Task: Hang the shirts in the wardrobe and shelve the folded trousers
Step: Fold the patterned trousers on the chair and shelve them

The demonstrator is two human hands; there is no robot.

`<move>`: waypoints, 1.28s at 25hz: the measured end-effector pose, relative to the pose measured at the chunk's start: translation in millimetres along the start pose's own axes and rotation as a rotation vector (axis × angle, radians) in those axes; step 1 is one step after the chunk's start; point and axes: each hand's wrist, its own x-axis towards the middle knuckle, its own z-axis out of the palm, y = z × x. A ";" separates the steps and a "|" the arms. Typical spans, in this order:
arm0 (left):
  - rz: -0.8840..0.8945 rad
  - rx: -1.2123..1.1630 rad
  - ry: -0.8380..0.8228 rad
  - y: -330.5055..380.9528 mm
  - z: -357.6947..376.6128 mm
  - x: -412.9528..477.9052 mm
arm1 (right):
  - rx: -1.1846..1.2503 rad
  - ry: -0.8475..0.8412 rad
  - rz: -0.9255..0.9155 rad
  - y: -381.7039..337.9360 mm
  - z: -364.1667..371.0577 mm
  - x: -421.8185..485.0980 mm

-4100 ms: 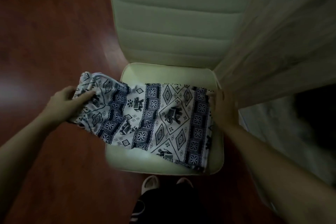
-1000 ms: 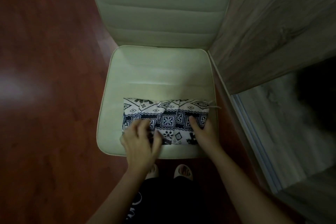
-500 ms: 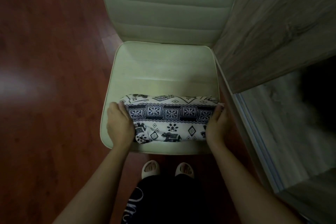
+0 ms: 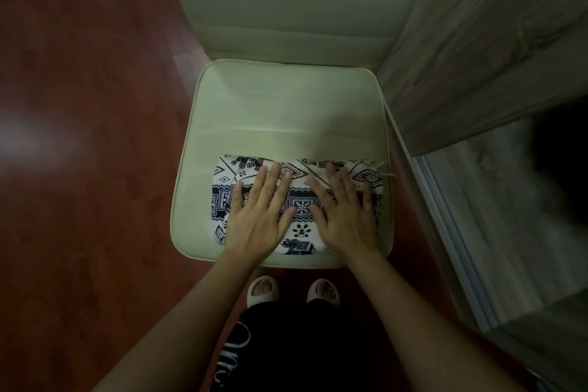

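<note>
The left hand (image 4: 257,219) now lies flat on the trousers (image 4: 300,205), fingers straight and spread, pressing down and holding nothing. Half a second ago it cupped the bundle's left end. The trousers sit under both palms as a compact folded block on the near half of the chair (image 4: 280,111) seat; four seconds ago they were stretched out across it between the two hands. The right hand (image 4: 343,219) lies flat in the same way just beside the left, fingers extended. It has come off the right end, and a drawstring (image 4: 388,173) trails out past its little finger. Beyond that stands the wardrobe (image 4: 477,41), its opening off to the right of the right hand.

The fold looks finished and is being smoothed. What is probably left is to slide the fingers under the block and carry it to a shelf.
</note>
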 end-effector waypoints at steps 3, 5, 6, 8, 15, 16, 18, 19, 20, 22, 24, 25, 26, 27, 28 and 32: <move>0.042 -0.012 -0.040 -6.4 9.5 4.7 | -0.022 -0.084 -0.021 24.4 8.8 2.4; 0.019 -0.027 -0.056 -3.9 10.9 9.6 | -0.022 -0.121 -0.010 24.1 12.6 7.5; 0.006 -0.025 -0.066 -2.8 11.7 11.6 | -0.014 -0.135 0.008 22.6 13.8 9.9; -0.009 -0.025 -0.107 -1.8 13.2 14.8 | -0.001 -0.174 0.032 21.5 12.3 14.0; -0.013 -0.250 -0.128 -19.2 -12.4 12.6 | 0.151 -0.128 0.244 23.6 -4.6 5.0; -0.093 -0.264 -0.112 -21.6 -14.1 7.7 | 0.136 -0.134 0.365 22.4 -3.1 -0.4; -0.330 -0.326 -0.174 -21.0 -12.9 -1.4 | 0.156 -0.192 0.568 16.8 0.9 -7.1; -0.411 -0.345 -0.204 -18.5 -10.6 -4.2 | 0.172 -0.210 0.617 14.4 1.6 -7.0; -0.449 -0.360 -0.213 -17.4 -9.0 -5.8 | 0.177 -0.214 0.639 11.9 2.1 -5.3; -0.464 -0.446 -0.169 -19.4 -6.2 -4.8 | 0.166 -0.188 0.678 7.1 1.6 -1.7; -0.485 -0.572 -0.073 -23.1 -6.0 -3.7 | 0.137 -0.136 0.748 2.8 1.1 -2.6; -0.506 -0.599 -0.018 -23.0 -7.4 -5.0 | 0.118 -0.105 0.776 0.3 0.3 -3.4; -0.547 -0.592 0.032 -21.5 -9.3 -5.8 | 0.105 -0.076 0.792 -2.0 -0.2 -3.9; -0.622 -0.575 0.058 -19.5 -12.1 -5.8 | 0.099 -0.054 0.800 -3.8 -0.8 -3.8; -0.722 -0.571 0.052 -17.4 -15.6 -4.5 | 0.099 -0.037 0.804 -4.0 -0.9 -3.1; -1.011 -0.670 -0.031 -14.6 -26.7 0.6 | 0.119 -0.019 0.791 -4.8 -7.6 1.6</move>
